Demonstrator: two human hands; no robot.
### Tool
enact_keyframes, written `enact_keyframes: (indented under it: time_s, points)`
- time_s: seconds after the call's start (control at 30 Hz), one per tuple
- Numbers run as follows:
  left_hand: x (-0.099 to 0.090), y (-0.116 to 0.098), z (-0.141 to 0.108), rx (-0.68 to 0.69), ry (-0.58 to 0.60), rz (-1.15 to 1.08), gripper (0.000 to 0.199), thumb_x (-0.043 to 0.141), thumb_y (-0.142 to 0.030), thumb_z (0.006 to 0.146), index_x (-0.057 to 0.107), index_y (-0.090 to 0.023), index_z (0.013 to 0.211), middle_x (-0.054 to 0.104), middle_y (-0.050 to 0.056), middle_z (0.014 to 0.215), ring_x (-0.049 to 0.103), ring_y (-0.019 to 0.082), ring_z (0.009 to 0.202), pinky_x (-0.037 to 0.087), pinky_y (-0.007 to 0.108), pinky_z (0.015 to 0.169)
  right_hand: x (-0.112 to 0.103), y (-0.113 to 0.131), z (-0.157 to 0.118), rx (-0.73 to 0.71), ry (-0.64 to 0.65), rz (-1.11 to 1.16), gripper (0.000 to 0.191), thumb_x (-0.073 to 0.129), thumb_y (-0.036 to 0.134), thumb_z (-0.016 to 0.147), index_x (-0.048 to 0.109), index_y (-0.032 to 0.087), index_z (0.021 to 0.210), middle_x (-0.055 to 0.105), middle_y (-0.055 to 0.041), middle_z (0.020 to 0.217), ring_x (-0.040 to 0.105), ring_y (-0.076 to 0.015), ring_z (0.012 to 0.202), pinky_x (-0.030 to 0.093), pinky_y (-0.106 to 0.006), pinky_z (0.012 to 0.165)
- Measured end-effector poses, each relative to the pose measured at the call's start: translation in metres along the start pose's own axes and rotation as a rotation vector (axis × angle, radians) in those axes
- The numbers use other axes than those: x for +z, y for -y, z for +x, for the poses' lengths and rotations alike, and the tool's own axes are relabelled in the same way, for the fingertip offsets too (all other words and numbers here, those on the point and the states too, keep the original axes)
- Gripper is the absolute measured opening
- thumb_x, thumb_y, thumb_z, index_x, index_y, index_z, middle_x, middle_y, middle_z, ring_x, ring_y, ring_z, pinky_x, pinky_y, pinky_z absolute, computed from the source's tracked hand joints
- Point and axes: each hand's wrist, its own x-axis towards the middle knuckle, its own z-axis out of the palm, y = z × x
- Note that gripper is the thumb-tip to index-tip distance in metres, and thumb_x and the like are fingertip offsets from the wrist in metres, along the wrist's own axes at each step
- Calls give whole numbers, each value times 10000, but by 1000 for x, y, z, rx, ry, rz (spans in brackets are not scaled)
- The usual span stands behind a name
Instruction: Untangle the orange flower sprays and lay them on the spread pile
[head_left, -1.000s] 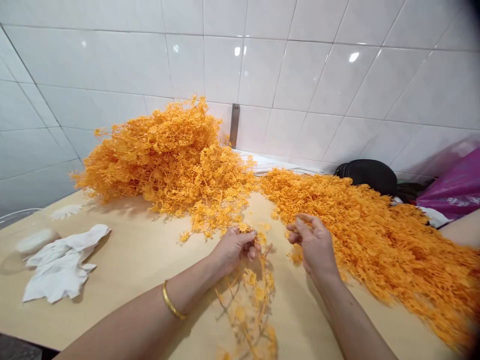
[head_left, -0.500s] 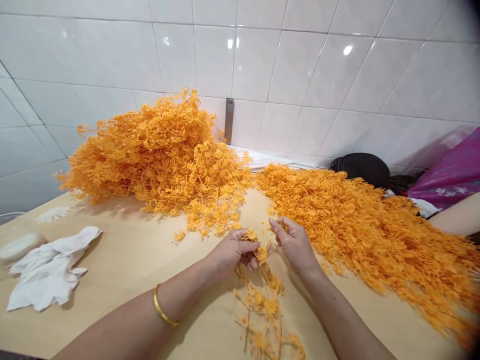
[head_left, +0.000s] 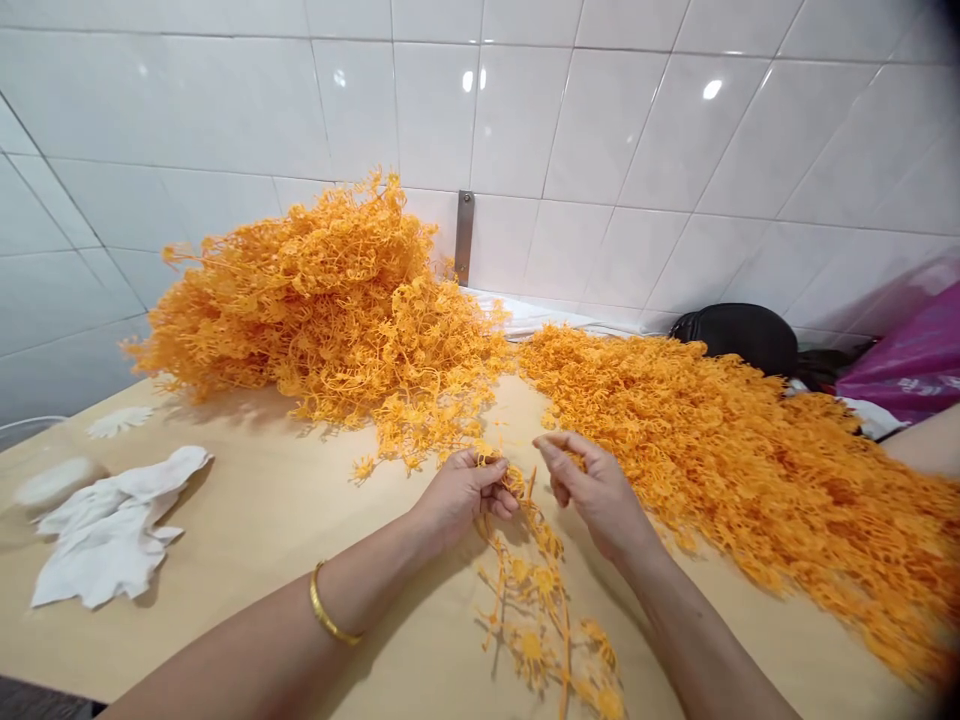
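My left hand (head_left: 469, 495), below a gold bangle, is closed on the upper part of an orange plastic flower sprig (head_left: 531, 645). The sprig's branches hang toward the front edge of the table. Just right of it, my right hand (head_left: 589, 485) has thumb and forefinger pinched together; whether anything thin is between them is too small to tell. A tall heap of orange sprigs (head_left: 315, 300) stands behind on the left. A longer, flatter pile of orange sprigs (head_left: 735, 440) stretches along the right side.
White cloth (head_left: 120, 530), a whitish oval object (head_left: 58, 485) and a white flower-shaped piece (head_left: 120, 421) lie left on the table (head_left: 247, 560). A black case (head_left: 739, 335) and purple bag (head_left: 911, 350) sit back right, near part of a bare arm (head_left: 926, 442).
The view has shifted slightly. My left hand still holds the sprig, which has tilted a little, and my right hand stays pinched beside it, a little farther from my left.
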Motion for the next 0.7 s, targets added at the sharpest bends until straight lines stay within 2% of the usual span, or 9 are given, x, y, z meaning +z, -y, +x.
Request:
enact_keyframes:
  time_s: [0.1, 0.17, 0.27, 0.37, 0.43, 0.5, 0.7]
  points:
    - [3, 1, -3, 4, -3, 18, 73, 531, -113, 704, 477, -125, 656, 540, 9, 429, 520, 95, 370, 418, 179, 395, 13, 2, -8, -70, 111, -187, 215, 554, 376, 717, 561, 169, 775, 554, 9, 612, 499, -116, 570, 378, -229, 550]
    - [3, 1, -4, -7, -1, 56, 79, 520, -124, 713, 474, -123, 649, 543, 15, 427, 506, 90, 351, 400, 172, 375, 17, -1, -9, -117, 125, -268, 187, 478, 342, 776, 544, 173, 733, 559, 9, 608, 506, -123, 593, 371, -233, 572]
    - [3, 0, -5, -32, 6, 99, 79, 499, -162, 737, 488, -112, 677, 573, 33, 477, 510, 86, 356, 390, 169, 367, 15, -8, -7, -181, 50, -404, 225, 391, 292, 820, 502, 177, 661, 499, 27, 552, 451, -107, 536, 327, -225, 530]
    - [0, 0, -4, -32, 8, 119, 120, 523, -198, 729, 482, -110, 659, 591, 45, 515, 515, 81, 363, 394, 169, 377, 10, -14, -3, -182, -49, -506, 238, 383, 300, 821, 459, 182, 629, 434, 44, 512, 393, -97, 489, 281, -223, 487]
    - [-1, 1, -3, -23, 11, 124, 149, 548, -221, 717, 477, -111, 646, 594, 47, 525, 517, 81, 369, 397, 171, 384, 9, -15, -2, -166, -95, -524, 247, 381, 316, 823, 441, 185, 621, 407, 51, 497, 370, -93, 472, 263, -221, 470]
    - [-1, 1, -2, -11, 8, 118, 150, 566, -227, 708, 487, -109, 659, 594, 47, 530, 524, 83, 380, 400, 173, 389, 10, -15, -1, -154, -84, -499, 245, 383, 327, 822, 452, 186, 635, 421, 51, 498, 373, -91, 469, 268, -218, 469]
    - [-1, 2, -1, 30, -8, 79, 97, 577, -177, 689, 511, -106, 678, 563, 25, 481, 526, 92, 396, 413, 183, 402, 18, -13, -4, -120, 78, -342, 222, 467, 387, 779, 536, 178, 753, 585, 4, 623, 502, -118, 571, 352, -225, 542]
